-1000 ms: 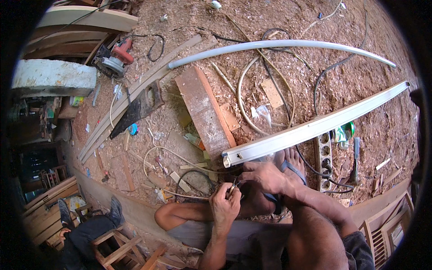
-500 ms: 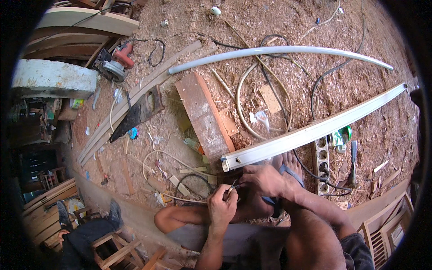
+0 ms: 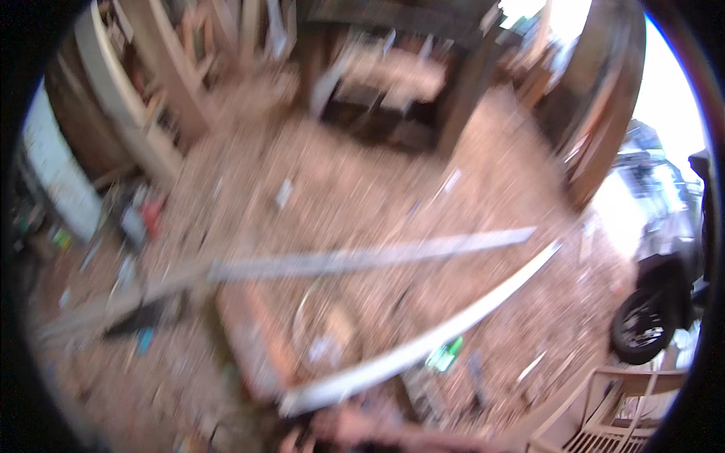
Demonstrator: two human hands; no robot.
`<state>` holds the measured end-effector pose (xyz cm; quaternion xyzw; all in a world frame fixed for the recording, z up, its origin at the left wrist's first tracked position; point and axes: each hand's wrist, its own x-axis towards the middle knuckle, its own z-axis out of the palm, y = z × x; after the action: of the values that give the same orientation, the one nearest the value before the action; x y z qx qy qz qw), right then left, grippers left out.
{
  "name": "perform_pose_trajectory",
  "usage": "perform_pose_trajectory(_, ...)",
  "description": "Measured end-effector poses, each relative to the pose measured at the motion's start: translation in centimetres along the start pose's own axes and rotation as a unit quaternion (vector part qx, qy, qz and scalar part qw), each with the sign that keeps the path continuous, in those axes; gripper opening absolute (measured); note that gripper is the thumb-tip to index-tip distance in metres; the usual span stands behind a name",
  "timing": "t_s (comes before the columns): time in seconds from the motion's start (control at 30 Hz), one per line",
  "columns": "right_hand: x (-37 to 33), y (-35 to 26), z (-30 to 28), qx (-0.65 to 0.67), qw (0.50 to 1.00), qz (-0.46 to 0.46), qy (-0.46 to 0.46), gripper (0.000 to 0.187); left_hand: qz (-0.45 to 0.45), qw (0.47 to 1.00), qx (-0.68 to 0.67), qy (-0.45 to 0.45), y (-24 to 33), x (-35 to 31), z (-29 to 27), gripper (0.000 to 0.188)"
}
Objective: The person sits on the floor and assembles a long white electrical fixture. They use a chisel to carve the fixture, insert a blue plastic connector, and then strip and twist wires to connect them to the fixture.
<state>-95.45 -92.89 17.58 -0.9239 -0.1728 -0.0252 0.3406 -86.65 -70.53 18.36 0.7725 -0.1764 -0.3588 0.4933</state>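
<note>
Only smeared skin of my right hand (image 3: 332, 429) shows at the bottom edge, its forearm reaching off to the right. Motion blur hides its fingers and anything in them. My left hand is out of the picture. Just beyond the right hand lies the near end of a long white strip (image 3: 423, 347), which looks like a tube-lamp fitting. It slants away to the right. Left of that end rests a thick wooden block (image 3: 260, 340). Past the block, a long pale grey pipe (image 3: 370, 258) lies across the shavings.
A power strip (image 3: 425, 394) and a green item (image 3: 445, 355) sit right of the white strip. To the left are a handsaw (image 3: 147, 318) and a red circular saw (image 3: 147, 217). Wooden frames (image 3: 162, 83) stand behind. A wheel (image 3: 642, 325) and a slatted chair (image 3: 612, 411) are at right.
The view has swung up and to the right, blurring everything. My left hand has left the frame, and my right hand has dropped to the bottom edge. The far wooden frames and the wheel have appeared.
</note>
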Motion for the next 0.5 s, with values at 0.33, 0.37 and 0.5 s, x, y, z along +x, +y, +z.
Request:
perform_pose_trajectory(0.33,2.7,-1.2,-10.3,-0.074,0.987,0.124,0.071,0.044,0.085,0.99,-0.001,-0.115,4.2,9.4,2.1,0.048)
perform_pose_trajectory(0.37,2.9,-1.4,-10.6,-0.085,0.985,0.132,0.075,0.044,0.093,0.988,-0.004,-0.121,4.6,9.8,2.1,0.048)
perform_pose_trajectory(0.5,4.6,-2.9,-11.8,-0.121,0.978,0.147,0.081,0.043,0.128,0.982,-0.008,-0.14,6.3,10.5,1.5,0.046)
